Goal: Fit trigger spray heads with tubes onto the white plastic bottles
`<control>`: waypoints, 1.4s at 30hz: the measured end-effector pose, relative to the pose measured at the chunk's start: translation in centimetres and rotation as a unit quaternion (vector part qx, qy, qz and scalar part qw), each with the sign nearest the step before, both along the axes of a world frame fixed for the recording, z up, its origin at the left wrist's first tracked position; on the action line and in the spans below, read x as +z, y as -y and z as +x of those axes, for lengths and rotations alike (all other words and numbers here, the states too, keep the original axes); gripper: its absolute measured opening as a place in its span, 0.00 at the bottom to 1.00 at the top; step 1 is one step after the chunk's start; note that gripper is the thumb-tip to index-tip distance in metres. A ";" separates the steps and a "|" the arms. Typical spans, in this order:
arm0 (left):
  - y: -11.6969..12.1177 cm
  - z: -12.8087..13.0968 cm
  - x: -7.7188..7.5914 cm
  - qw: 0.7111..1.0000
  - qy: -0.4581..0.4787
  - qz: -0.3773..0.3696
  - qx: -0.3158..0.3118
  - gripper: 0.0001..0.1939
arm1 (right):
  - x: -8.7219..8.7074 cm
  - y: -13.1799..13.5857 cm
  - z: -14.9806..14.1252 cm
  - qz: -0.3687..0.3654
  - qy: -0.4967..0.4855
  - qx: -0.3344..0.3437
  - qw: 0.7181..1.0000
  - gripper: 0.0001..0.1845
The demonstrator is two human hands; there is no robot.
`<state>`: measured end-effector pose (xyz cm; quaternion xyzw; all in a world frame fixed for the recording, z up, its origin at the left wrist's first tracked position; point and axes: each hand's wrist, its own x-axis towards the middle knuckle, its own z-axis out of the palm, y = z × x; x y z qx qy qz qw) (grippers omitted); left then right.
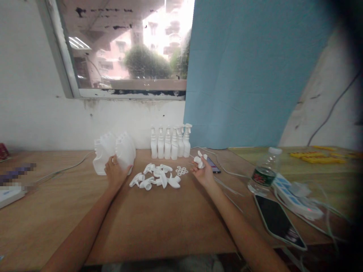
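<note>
Your left hand (115, 173) was at a cluster of white plastic bottles (104, 149) near the far edge of the wooden surface (159, 226), left of its middle. The fingers touched the bottles' near side, but whether that grip was closed around one could not be told. Your right hand (204, 173) was raised right of the middle, its grip clamped on a white trigger sprayer head (199, 161) between thumb and fingers.

Between your hands, nearer the far edge than the near one, lay a loose pile of white trigger sprayer heads (154, 175), turned in various directions. Just beside its right end you had a small group of white rings (181, 170), lying flat. Behind these, along the far edge, stood a group of white spray bottles (168, 145), upright and close together; the rightmost bore a trigger head on top.

A phone (214, 166) lay just behind your right hand, partly hidden by it. Toward the near right corner you had a larger phone (279, 219), its dark screen up. Beyond it stood a clear water bottle (263, 173), beside a white power strip (295, 196).
</note>
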<state>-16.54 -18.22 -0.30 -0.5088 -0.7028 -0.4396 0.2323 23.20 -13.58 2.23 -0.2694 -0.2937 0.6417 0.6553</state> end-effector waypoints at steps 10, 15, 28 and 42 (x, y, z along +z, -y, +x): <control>2.6 2.9 1.5 0.978 -0.145 0.036 -0.144 0.37 | 1.1 1.0 -0.4 0.057 0.042 -0.024 0.997 0.17; 2.4 3.2 1.1 0.969 -0.176 0.019 -0.172 0.36 | 1.3 0.8 0.2 0.071 0.018 -0.062 0.995 0.16; 1.8 2.2 0.6 0.973 -0.167 -0.005 -0.158 0.37 | 1.2 0.6 0.3 0.100 0.046 -0.144 0.983 0.17; 3.3 4.2 1.3 0.928 -0.261 -0.044 -0.261 0.39 | 0.1 2.3 -3.5 0.161 0.221 -0.061 0.960 0.18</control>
